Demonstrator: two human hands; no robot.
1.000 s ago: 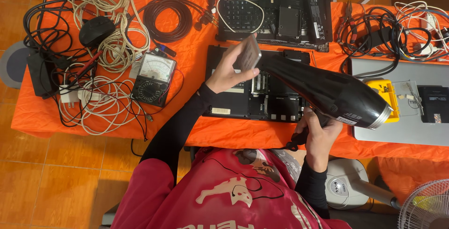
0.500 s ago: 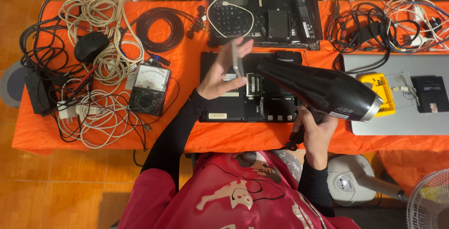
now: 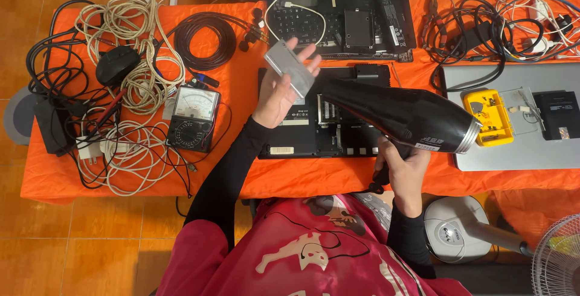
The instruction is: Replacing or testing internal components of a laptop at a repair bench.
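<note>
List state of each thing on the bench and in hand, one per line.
Left hand: raised, holding grey drive.
Right hand: gripping dryer handle.
Dryer: nozzle aimed at the drive; on or off, cannot tell.
Near laptop: bottom cover off, internals exposed.
Far laptop: opened, parts showing.
Silver laptop: lid closed.
Yellow case: open.
Meter: lying face up.
Cables: tangled, loose.

L hand (image 3: 279,93) raised, R hand (image 3: 403,172) clenched
</note>
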